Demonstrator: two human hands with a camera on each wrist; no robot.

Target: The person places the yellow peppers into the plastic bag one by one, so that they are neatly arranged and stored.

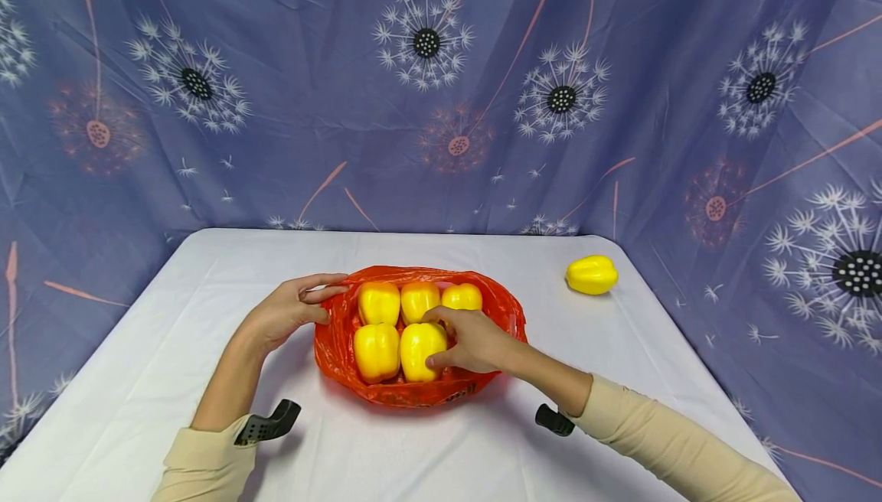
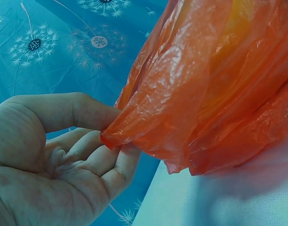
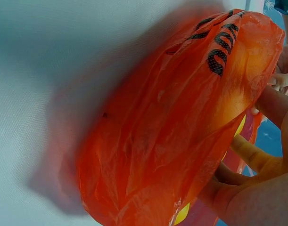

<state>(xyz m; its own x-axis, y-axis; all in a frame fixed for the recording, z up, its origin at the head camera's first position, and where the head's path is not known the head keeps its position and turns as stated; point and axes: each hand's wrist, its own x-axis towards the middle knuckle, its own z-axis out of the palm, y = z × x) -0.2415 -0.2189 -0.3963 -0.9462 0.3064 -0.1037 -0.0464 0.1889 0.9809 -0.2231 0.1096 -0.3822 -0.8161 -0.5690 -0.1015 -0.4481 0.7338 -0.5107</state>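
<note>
A red plastic bag (image 1: 344,370) lies opened out at the middle of the table, with several yellow bell peppers (image 1: 377,352) in two rows inside it. My left hand (image 1: 288,308) is at the bag's left side and pinches its edge between thumb and fingers, as the left wrist view shows. Over the bag's front right part, my right hand (image 1: 475,340) has its thumb and fingers around a yellow bell pepper (image 1: 417,349) in the near row. In the right wrist view the bag's side hides most of that pepper.
Another yellow bell pepper (image 1: 592,275) lies alone on the white-covered table (image 1: 386,460), near the far right corner. A purple cloth with dandelion prints (image 1: 310,104) hangs behind the table and along its sides.
</note>
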